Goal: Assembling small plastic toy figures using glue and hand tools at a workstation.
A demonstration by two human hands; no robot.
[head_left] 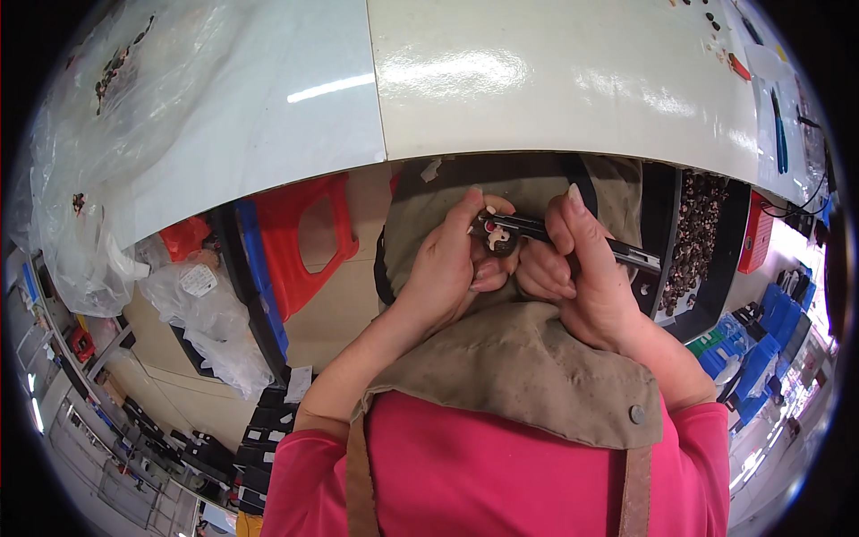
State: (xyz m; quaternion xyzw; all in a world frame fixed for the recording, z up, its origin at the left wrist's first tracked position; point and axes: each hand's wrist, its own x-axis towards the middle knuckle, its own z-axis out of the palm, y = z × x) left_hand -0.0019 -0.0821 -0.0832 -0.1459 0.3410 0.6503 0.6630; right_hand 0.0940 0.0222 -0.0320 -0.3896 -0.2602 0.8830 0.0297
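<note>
Over my lap, my left hand (450, 258) pinches a small dark, rounded piece (499, 242) with cream-coloured bits and a spot of red. I cannot make out its exact kind. A slim black tool (528, 227) with a silvery section near its rear end is gripped in my right hand (582, 268). Its front end reaches the small piece, with the shaft passing under my right thumb and fingers. The two hands are close together, just below the table edge, in front of the brown apron (510, 376).
A white table (537, 98) spans the far side, with clear plastic sheeting (152, 98) on its left. To the right, a dark tray (727, 259) holds many small dark and cream pieces. A red plastic stool (304, 242) and a bagged bundle (206, 304) are at the left.
</note>
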